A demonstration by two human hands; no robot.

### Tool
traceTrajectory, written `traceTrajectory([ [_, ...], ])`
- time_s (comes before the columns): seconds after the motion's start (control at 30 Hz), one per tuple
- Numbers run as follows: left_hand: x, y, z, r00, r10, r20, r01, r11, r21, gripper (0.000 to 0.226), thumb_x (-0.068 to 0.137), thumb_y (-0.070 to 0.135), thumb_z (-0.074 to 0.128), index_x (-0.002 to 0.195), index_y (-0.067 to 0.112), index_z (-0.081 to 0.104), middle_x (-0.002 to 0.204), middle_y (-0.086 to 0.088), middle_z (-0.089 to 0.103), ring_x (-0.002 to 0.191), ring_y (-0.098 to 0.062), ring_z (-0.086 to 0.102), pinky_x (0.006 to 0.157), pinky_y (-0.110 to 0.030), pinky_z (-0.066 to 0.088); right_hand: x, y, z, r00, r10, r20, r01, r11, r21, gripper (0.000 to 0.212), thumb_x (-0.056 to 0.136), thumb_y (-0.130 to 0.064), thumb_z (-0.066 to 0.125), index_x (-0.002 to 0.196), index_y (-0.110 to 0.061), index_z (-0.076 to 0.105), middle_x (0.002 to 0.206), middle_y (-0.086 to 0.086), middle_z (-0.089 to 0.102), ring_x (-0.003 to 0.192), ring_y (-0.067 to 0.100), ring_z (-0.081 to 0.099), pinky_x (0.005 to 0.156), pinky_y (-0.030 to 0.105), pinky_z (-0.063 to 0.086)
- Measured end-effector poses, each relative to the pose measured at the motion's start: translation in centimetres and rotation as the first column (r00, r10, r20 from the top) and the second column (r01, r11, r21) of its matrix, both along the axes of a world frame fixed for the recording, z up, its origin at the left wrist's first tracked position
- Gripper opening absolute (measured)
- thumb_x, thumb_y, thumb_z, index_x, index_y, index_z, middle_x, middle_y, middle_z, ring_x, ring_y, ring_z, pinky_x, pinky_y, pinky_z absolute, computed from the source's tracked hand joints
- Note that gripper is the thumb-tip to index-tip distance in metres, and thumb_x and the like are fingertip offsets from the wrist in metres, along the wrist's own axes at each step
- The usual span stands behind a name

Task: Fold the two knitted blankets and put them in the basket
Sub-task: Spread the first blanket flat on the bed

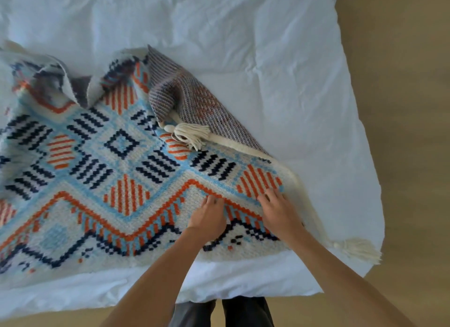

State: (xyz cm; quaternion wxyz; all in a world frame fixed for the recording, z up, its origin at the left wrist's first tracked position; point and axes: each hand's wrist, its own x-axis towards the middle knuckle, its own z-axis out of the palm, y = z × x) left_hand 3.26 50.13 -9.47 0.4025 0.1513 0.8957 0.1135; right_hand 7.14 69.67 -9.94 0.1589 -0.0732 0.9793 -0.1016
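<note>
Knitted blanket (126,170): spread pattern-side up on the bed (267,58), over the white sheet, covering the left and middle of the near half. Pattern in light blue, orange, navy and cream: diamonds, stripes and zigzag bands. Far edge bunched and rumpled at the far left. Folded corner (194,102) at the far right turned over onto the top face, showing the grey-brown striped reverse. Cream tassel (192,134) of that corner resting on the pattern. Near right corner flat on the sheet, with a second tassel (360,248) lying close to the bed's right edge. Near edge of the blanket running roughly along the near edge of the bed, a strip of bare sheet in between.

Left hand (208,217): on the near right part of the blanket, at the orange zigzag band. Fingers curled under and clenched into the knit, grasping a small raised ridge of fabric.

Right hand (280,212): just right of the left hand and apart from it, at the near edge of an orange-striped diamond. Fingers released, fairly straight, pressing down on the knit.

Both forearms reaching in from the near side. Tan floor (401,83) along the right and near sides of the bed. Dark-clad legs (246,312) at the near edge of the bed.
</note>
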Motion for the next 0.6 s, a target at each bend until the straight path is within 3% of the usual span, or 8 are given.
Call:
traceTrajectory([
  [0.1,-3.0,-2.3,0.1,0.993,0.098,-0.07,-0.097,0.995,0.018,0.027,0.095,0.015,0.038,0.121,0.007,0.043,0.122,-0.013,0.044,0.112,-0.028,0.045,0.08,-0.035,0.044,-3.6,-3.0,0.4,0.999,-0.004,-0.038,0.003,1.0,-0.015,0.025,0.074,0.004,0.062,0.098,-0.001,0.064,0.097,0.015,0.064,0.092,0.032,0.061,0.081,0.043,0.052],
  [0.23,-7.6,-4.9,0.2,0.954,0.27,-0.13,-0.266,0.963,0.049,0.028,0.093,0.013,0.04,0.121,0.009,0.044,0.122,-0.012,0.047,0.108,-0.027,0.049,0.071,-0.034,0.044,-7.9,-6.3,1.2,0.998,0.005,-0.066,-0.005,1.0,0.001,0.028,0.075,0.008,0.054,0.1,-0.003,0.06,0.093,0.012,0.059,0.086,0.028,0.056,0.074,0.038,0.049],
  [0.43,-15.2,-8.1,1.0,0.896,0.339,-0.289,-0.312,0.94,0.135,0.033,0.09,0.01,0.043,0.123,0.008,0.04,0.121,-0.015,0.041,0.112,-0.032,0.043,0.083,-0.041,0.046,-13.5,-9.5,1.7,0.999,0.047,-0.014,-0.046,0.996,0.075,0.039,0.082,0.0,0.053,0.121,-0.008,0.055,0.124,0.014,0.049,0.113,0.03,0.045,0.095,0.042,0.042],
  [0.6,-21.2,-9.3,0.6,0.847,0.375,-0.377,-0.347,0.927,0.145,0.056,0.079,-0.007,0.049,0.129,0.013,0.032,0.125,-0.019,0.035,0.112,-0.036,0.04,0.084,-0.041,0.044,-16.3,-10.3,1.2,0.994,0.031,0.104,-0.054,0.974,0.22,0.024,0.082,-0.008,0.061,0.106,-0.008,0.062,0.141,0.016,0.033,0.128,0.035,0.03,0.104,0.048,0.032],
])
